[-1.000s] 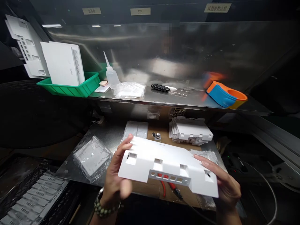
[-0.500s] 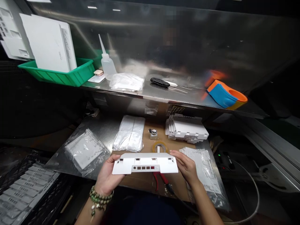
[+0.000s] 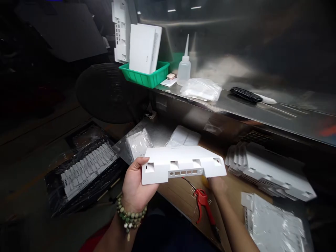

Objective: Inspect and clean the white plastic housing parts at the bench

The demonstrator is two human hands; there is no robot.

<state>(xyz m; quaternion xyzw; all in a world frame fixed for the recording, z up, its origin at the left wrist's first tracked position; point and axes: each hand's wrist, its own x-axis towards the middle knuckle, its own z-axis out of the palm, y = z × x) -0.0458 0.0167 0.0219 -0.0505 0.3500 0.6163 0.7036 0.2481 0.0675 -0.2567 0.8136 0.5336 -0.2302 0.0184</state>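
My left hand (image 3: pixel 139 182), with a bead bracelet at the wrist, grips the left end of a white plastic cover (image 3: pixel 186 159). The cover is held up over the bench, its edge with slots and a row of small port openings facing me. Behind and below its right part is my right hand (image 3: pixel 217 185); its fingers are mostly hidden by the cover. A red air gun (image 3: pixel 202 197) lies on the brown cardboard (image 3: pixel 181 199) below the cover.
Stacked white covers (image 3: pixel 273 171) and bagged ones (image 3: pixel 278 220) lie at right. A black crate (image 3: pixel 55 189) of white parts stands at lower left. The shelf holds a green tray (image 3: pixel 144 77), a bottle (image 3: pixel 184 70), plastic bags (image 3: pixel 202 89) and a black-wrapped tool (image 3: pixel 245 94).
The view has turned left. My left hand still holds the cover, now tilted differently. My right hand has left the cover's right end and moved down behind it.
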